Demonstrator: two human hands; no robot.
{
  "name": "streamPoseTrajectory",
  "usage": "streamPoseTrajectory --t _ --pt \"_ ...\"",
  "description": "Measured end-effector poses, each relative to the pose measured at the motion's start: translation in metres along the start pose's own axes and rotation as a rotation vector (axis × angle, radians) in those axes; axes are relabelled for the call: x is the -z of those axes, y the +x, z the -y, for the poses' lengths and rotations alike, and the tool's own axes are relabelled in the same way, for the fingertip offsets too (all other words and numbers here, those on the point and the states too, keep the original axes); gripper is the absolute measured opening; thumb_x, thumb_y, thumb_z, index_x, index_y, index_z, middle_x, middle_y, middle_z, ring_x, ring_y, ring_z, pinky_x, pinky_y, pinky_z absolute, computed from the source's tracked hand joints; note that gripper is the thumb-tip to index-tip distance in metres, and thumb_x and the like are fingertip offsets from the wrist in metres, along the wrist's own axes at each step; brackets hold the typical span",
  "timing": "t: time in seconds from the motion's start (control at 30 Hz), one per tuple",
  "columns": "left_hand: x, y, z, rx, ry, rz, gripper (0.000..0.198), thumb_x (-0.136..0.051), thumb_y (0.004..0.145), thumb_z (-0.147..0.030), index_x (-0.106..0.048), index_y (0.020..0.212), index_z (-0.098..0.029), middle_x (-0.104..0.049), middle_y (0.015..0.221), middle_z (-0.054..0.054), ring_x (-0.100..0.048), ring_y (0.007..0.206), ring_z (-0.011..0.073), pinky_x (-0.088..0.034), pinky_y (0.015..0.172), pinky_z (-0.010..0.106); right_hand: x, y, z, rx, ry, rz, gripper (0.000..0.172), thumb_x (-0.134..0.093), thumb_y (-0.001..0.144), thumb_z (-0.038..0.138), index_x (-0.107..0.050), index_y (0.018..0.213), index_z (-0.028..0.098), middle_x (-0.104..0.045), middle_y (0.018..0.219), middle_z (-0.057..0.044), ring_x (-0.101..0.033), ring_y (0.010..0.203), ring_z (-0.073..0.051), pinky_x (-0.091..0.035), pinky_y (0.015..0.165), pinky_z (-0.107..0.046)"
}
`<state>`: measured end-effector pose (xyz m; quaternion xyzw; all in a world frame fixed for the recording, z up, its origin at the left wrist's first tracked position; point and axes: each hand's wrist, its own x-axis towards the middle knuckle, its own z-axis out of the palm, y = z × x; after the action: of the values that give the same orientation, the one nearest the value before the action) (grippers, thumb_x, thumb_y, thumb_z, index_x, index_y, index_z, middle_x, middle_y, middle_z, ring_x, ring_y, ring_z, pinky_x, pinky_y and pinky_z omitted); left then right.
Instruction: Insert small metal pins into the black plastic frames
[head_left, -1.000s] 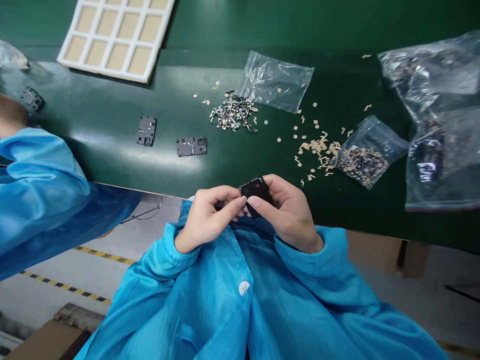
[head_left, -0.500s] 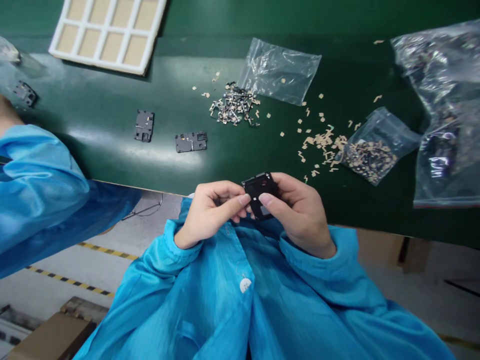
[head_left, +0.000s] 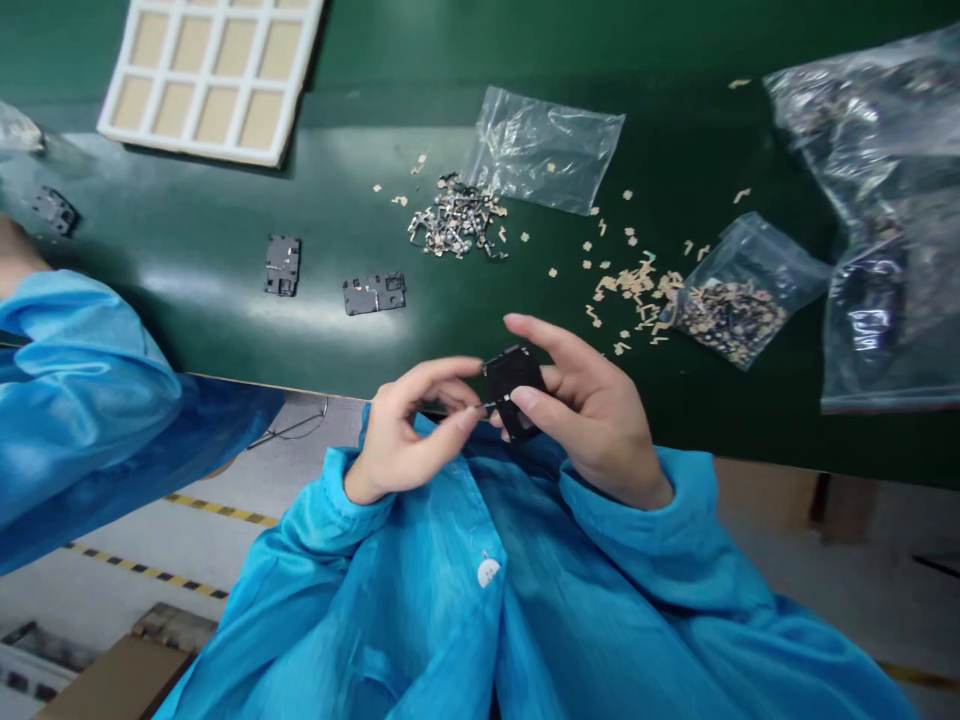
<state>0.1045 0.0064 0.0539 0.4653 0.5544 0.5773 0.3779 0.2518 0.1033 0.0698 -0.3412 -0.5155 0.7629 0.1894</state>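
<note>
My right hand (head_left: 600,420) holds a black plastic part (head_left: 517,375), a flat rectangular housing, just in front of the table edge. The thumb lies on its face, and the index finger is stretched up, away from it. At the part's left edge, my left hand (head_left: 416,425) pinches a thin dark strip (head_left: 491,405) that reaches onto the part near a small white spot. The left index fingertip is close to the part's upper left corner; whether it touches I cannot tell. Two similar black housings (head_left: 283,265) (head_left: 374,293) lie on the table.
On the green table (head_left: 420,340) are a heap of small metal pieces (head_left: 457,218), a flat clear bag (head_left: 547,150), scattered beige pieces (head_left: 630,285), a filled small bag (head_left: 731,315) and large bags (head_left: 892,220). A white gridded tray (head_left: 202,140) is at the back. A co-worker's sleeve (head_left: 82,370) is at left.
My left thumb has drawn back left from the part's face, with the thin strip now showing at its tip. My right index finger has lifted off the part. The view has shifted slightly.
</note>
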Motion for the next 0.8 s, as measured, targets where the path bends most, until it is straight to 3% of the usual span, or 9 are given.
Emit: streamPoseTrajectory --t 0.07,0.13,0.23,0.3,0.4,0.5,0.63,0.7,0.8 --pt "0.006 0.001 0.003 -0.281 0.261 0.02 0.05 -0.067 0.084 -0.027 -0.053 0.131 -0.018 -0.069 0.099 0.007 -0.068 0.087 0.0162 -0.058 0.08 0.029 0.003 0.003 0.0 -0.059 0.092 0.075 0.058 -0.068 0.082 0.035 -0.046 0.134 0.022 -0.066 0.066 0.004 -0.061 0.053 -0.011 -0.051 0.049 -0.023" --pt "0.012 0.004 0.003 -0.469 0.505 0.066 0.046 -0.069 0.083 -0.026 -0.056 0.126 -0.018 -0.065 0.107 0.009 -0.064 0.098 0.019 -0.057 0.085 0.033 0.004 0.005 -0.001 -0.111 0.18 0.149 0.055 -0.068 0.082 0.036 -0.049 0.13 0.019 -0.062 0.061 0.005 -0.057 0.049 -0.01 -0.046 0.046 -0.021" --pt "0.016 0.01 -0.001 -0.542 0.689 0.046 0.019 -0.065 0.087 -0.023 -0.067 0.105 -0.02 -0.063 0.104 0.008 -0.062 0.099 0.019 -0.056 0.084 0.034 0.005 0.007 -0.005 -0.179 0.244 0.23 0.051 -0.065 0.085 0.042 -0.053 0.127 0.015 -0.059 0.059 0.005 -0.052 0.048 -0.008 -0.04 0.043 -0.019" --pt "0.016 0.012 -0.005 -0.555 0.66 0.029 0.011 -0.063 0.088 -0.02 -0.068 0.097 -0.019 -0.065 0.103 0.008 -0.063 0.097 0.0188 -0.056 0.083 0.034 0.006 0.008 -0.008 -0.161 0.221 0.321 0.057 -0.058 0.087 0.056 -0.057 0.123 0.012 -0.058 0.061 0.002 -0.05 0.05 -0.008 -0.037 0.043 -0.019" --pt "0.014 0.014 -0.008 -0.491 0.458 0.062 0.007 -0.064 0.087 -0.015 -0.068 0.092 -0.016 -0.071 0.09 0.006 -0.067 0.082 0.0154 -0.057 0.074 0.029 0.012 0.006 -0.01 -0.031 0.071 0.433 0.076 -0.042 0.081 0.079 -0.066 0.104 0.011 -0.056 0.064 0.0 -0.045 0.051 -0.008 -0.038 0.045 -0.022" --pt "0.012 0.013 -0.01 -0.279 0.276 0.032 0.004 -0.069 0.083 -0.014 -0.071 0.086 -0.016 -0.073 0.077 0.004 -0.067 0.068 0.0118 -0.056 0.064 0.022 0.016 0.001 -0.009 0.103 -0.095 0.341 0.065 -0.05 0.081 0.075 -0.068 0.088 0.013 -0.059 0.069 -0.002 -0.047 0.053 -0.008 -0.043 0.049 -0.022" --pt "0.009 0.01 -0.01 -0.065 0.155 -0.046 0.008 -0.075 0.078 -0.019 -0.075 0.086 -0.018 -0.075 0.076 0.003 -0.065 0.062 0.0105 -0.053 0.057 0.019 0.014 -0.007 -0.007 0.109 -0.139 0.138 0.04 -0.058 0.089 0.052 -0.069 0.099 0.015 -0.068 0.076 -0.004 -0.061 0.06 -0.011 -0.054 0.058 -0.024" --pt "0.008 0.009 -0.009 -0.022 0.14 -0.059 0.009 -0.074 0.079 -0.021 -0.076 0.088 -0.019 -0.074 0.074 0.003 -0.064 0.06 0.01 -0.051 0.054 0.018 0.011 -0.009 -0.007 0.079 -0.093 0.114 0.042 -0.059 0.088 0.052 -0.068 0.106 0.015 -0.07 0.08 -0.005 -0.064 0.061 -0.012 -0.057 0.06 -0.025" --pt "0.008 0.007 -0.007 -0.042 0.137 -0.066 0.009 -0.07 0.082 -0.02 -0.077 0.088 -0.02 -0.074 0.074 0.003 -0.063 0.06 0.0095 -0.049 0.054 0.018 0.011 -0.008 -0.008 0.062 -0.003 0.188 0.051 -0.064 0.084 0.054 -0.065 0.117 0.015 -0.071 0.085 -0.006 -0.066 0.064 -0.013 -0.059 0.064 -0.027"
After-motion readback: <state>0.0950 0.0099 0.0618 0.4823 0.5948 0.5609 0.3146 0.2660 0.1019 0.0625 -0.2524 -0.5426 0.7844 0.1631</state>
